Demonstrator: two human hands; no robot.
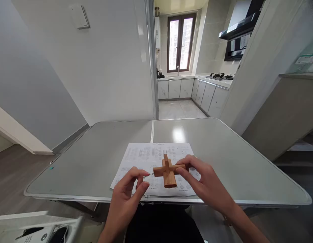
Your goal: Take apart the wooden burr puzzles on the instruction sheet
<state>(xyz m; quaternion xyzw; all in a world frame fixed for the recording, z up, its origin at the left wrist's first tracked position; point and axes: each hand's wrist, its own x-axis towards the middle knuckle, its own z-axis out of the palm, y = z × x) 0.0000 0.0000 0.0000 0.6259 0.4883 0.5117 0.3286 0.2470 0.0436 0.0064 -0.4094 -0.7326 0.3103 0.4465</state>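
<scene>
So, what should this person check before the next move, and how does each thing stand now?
1. Right hand has a grip on the wooden cross: ok, pinching its right-hand arm.
2. Left hand clear of the cross: ok, a gap shows between them.
3. Printed sheet on the table: ok.
4. Whole sheet visible: not ok, the cross and hands cover parts.
5. Wooden parts fitted tightly: cannot tell from this view.

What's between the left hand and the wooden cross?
In the head view, a small gap with printed paper behind it separates the left hand from the wooden cross.
</scene>
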